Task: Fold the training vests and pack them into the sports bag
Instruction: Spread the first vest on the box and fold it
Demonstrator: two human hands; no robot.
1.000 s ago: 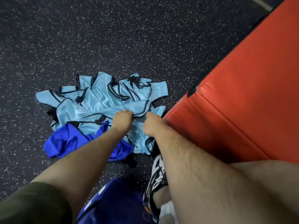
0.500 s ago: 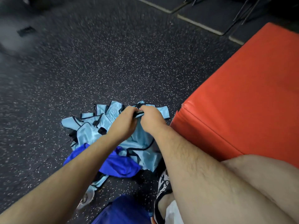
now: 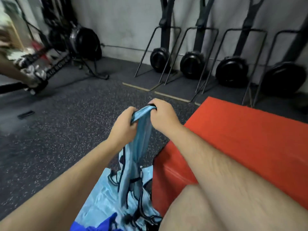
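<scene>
Your hands both grip one light blue vest (image 3: 141, 130): left hand (image 3: 124, 125) and right hand (image 3: 162, 117) are curled round its bunched top edge, held up over the floor (image 3: 66, 130) just beside the red pad (image 3: 241, 139). Its tail hangs into the pile of light blue vests (image 3: 106, 197) by your knee, with a darker blue cloth (image 3: 100, 224) at the bottom. The fabric looks thin, light, limp and slippery, and the black trim is likely to tangle. Take the shoulder straps and spread them. No sports bag in view. White lettering on the black machine (image 3: 58, 67), far left, is too blurred to read.
</scene>
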